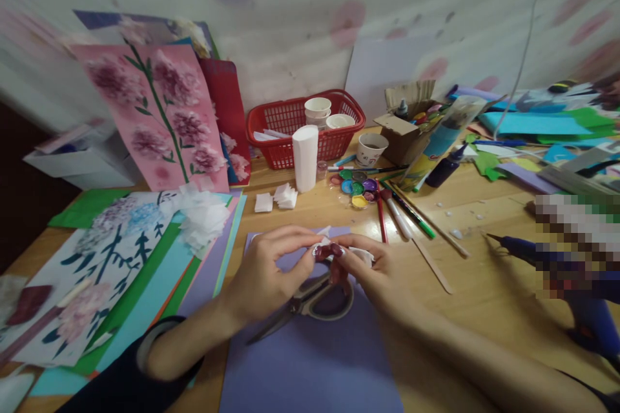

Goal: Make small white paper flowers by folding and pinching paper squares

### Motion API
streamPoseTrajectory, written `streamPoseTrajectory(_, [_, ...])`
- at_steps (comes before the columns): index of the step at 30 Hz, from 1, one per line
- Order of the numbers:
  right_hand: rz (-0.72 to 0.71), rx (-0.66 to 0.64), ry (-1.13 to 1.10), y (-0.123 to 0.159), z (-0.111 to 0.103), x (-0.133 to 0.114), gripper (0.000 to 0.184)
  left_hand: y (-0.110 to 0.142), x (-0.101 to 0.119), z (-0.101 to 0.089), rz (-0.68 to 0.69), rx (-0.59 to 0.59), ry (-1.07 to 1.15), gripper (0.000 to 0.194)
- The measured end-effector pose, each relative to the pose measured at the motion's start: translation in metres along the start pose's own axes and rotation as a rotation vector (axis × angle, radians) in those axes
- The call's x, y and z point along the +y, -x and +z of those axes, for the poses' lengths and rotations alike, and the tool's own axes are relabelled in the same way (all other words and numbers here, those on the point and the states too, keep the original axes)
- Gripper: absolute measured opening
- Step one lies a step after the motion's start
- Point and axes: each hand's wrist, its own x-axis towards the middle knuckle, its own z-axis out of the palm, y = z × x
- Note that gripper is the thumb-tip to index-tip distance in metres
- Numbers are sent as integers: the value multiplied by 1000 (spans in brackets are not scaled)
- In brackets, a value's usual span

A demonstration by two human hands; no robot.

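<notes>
My left hand (283,264) and my right hand (368,264) meet over a purple sheet (310,368), fingertips pinched together. Between them is a small piece of white tissue paper (325,232), mostly hidden by the fingers; more white shows by the right palm. Below the hands, scissors (320,300) lie on the purple sheet. Behind them on the table sit small stacks of folded white tissue squares (285,196) and an upright white paper roll (305,158). Fluffy white tissue (203,216) rests on the coloured sheets to the left.
A red basket (281,115) with paper cups stands at the back, beside another cup (372,150). Paint pots (358,188), brushes and a wooden stick (433,266) lie right of centre. A person's hand holds a blue glue gun (527,251) at right. Flower pictures (159,116) lean at left.
</notes>
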Motion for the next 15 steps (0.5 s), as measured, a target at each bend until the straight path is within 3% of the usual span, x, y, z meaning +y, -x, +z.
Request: streamPoseTrajectory(15, [3, 18, -23, -1, -1, 0, 36, 2, 0, 2, 25, -29, -12, 29])
